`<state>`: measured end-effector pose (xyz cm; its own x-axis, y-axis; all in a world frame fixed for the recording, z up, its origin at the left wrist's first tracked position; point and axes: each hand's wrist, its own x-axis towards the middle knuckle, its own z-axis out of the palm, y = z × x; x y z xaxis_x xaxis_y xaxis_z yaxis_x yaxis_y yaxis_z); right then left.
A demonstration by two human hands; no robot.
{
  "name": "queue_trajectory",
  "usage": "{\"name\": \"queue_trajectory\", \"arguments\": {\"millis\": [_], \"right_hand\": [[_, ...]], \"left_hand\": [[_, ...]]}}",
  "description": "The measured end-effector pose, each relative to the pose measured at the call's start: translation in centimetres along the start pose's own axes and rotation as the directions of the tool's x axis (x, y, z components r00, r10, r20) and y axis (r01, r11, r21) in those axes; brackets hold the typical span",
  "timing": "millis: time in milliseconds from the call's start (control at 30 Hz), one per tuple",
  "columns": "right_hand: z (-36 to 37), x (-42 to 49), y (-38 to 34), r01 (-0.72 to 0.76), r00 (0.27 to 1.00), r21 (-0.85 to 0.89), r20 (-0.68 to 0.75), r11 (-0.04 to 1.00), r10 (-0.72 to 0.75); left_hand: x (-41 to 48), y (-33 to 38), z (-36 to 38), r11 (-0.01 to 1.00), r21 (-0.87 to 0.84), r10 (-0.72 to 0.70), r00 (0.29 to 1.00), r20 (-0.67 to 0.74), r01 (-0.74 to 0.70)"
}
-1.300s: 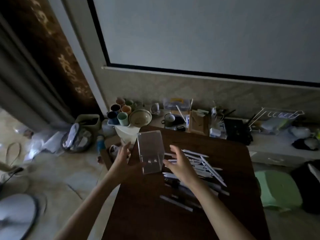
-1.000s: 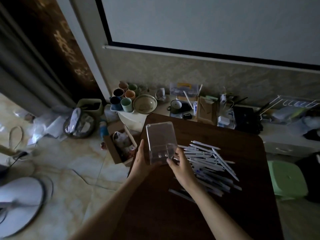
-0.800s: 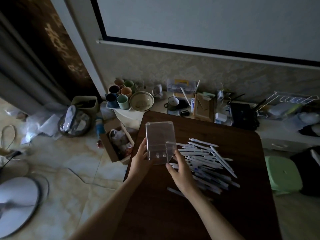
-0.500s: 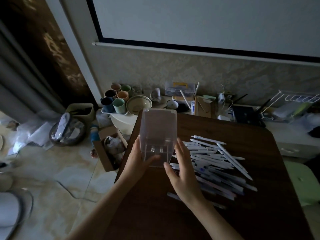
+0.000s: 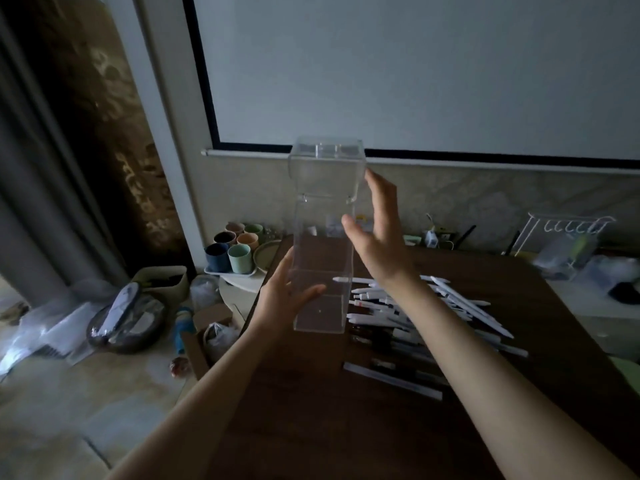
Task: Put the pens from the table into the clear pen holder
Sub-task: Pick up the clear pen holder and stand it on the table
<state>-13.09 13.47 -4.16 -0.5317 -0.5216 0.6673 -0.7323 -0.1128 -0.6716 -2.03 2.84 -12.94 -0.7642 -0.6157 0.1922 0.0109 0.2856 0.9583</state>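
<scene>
The dark wooden surface (image 5: 311, 410) carries a loose heap of slim white pens (image 5: 415, 306). Beside that heap stands the clear pen holder (image 5: 323, 237), tall, square-sided, glossy hard plastic, apparently empty. The left hand (image 5: 282, 299) cups its lower wall; the right hand (image 5: 377, 233) is spread open against its upper side. Best to settle it upright, mouth clear, before gathering pens.
</scene>
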Motion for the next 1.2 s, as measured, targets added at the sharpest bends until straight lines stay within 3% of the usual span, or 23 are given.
{"name": "queue_trajectory", "arguments": {"millis": [200,400,533,633,733,867,933,1067,1200], "right_hand": [[1.3,3.1,-0.4,-0.198,0.980,0.100,0.024,0.975,0.196],[1.4,3.1,0.4,-0.277,0.960,0.134,0.078,0.951,0.269],[-1.1,1.4,1.0,-0.313,0.933,-0.014,0.182,0.950,0.310],[-5.0,-3.8,2.1,-0.355,0.896,-0.174,0.216,0.919,0.387],[-8.4,-12.1,3.0,-0.399,0.861,-0.290,0.209,0.870,0.464],[-8.8,-19.0,4.7,-0.221,0.851,-0.489,0.325,0.844,0.412],[-8.5,-19.7,5.2,-0.176,0.874,-0.558,0.290,0.811,0.389],[-8.7,-20.0,5.1,-0.224,0.884,-0.562,0.227,0.796,0.409],[-10.0,-20.1,4.3,-0.276,0.808,-0.556,0.308,0.784,0.503]], "left_hand": [[-0.8,-0.2,0.4,1.000,0.026,-0.003,0.999,-0.045,0.004],[-0.7,-0.8,0.4,0.999,0.032,-0.028,0.999,-0.042,0.030],[-1.5,0.0,0.0,0.999,0.050,-0.018,1.000,0.002,0.017],[-4.7,-0.1,0.1,0.995,0.053,-0.078,0.988,-0.134,0.085],[-9.6,-0.6,0.6,0.972,0.225,-0.015,0.978,-0.207,0.062],[-12.9,-1.5,1.9,0.923,0.382,0.034,0.999,0.003,-0.033],[-12.7,-1.7,2.9,0.899,0.426,0.061,0.992,0.110,-0.103],[-11.6,-1.7,6.0,0.843,0.500,0.081,0.965,0.250,-0.200],[-10.4,-1.9,7.8,0.721,0.648,0.033,0.947,0.319,-0.244]]}}
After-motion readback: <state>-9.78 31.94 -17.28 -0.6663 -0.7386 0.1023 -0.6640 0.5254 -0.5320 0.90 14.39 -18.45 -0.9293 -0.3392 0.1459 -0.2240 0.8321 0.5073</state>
